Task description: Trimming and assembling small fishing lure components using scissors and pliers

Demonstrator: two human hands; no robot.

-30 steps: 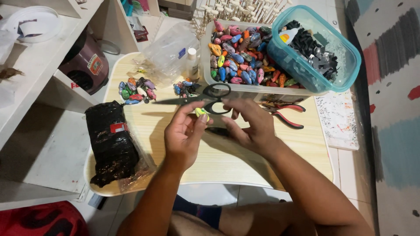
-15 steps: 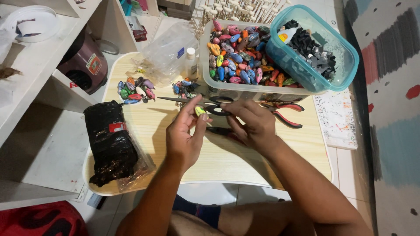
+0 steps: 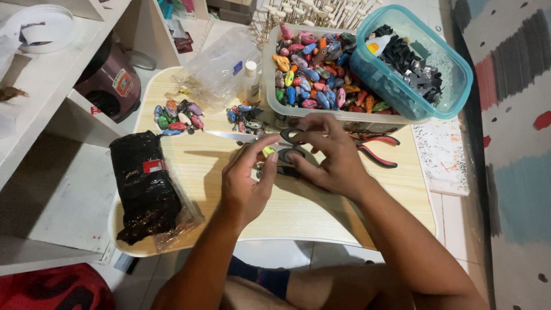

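Left hand (image 3: 244,186) pinches a small yellow-green piece (image 3: 268,151) — right hand (image 3: 330,158) grips black-handled scissors (image 3: 258,139) over the wooden desk (image 3: 321,212).

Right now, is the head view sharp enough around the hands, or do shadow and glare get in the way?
Head view: sharp and evenly lit; left hand and right hand throw soft shadows on the board; the scissors blade glints; the yellow piece stays readable; slight wide-angle bending at the edges.
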